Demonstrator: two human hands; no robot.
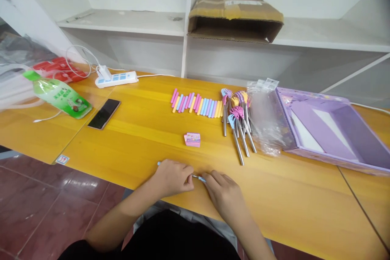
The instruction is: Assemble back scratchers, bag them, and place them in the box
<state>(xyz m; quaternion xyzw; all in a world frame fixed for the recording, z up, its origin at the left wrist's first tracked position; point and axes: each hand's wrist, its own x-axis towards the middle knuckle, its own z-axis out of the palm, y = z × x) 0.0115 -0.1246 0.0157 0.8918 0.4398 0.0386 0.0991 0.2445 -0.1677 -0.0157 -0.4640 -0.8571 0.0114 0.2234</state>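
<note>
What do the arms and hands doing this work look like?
No machine grip here: the left hand and right hand are a person's, ungloved, with no watch or bracelet showing. Both forearms are bare, without cables or visible markings. A black sleeve shows near the left elbow; any right sleeve is out of view.

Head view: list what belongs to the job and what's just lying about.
Likely in the work:
held light-blue and metal rod
pastel sticks
back scratchers
clear plastic bags
purple box
pink card

Seemingly just lying about:
green-capped bottle
smartphone
power strip
cardboard box
</note>
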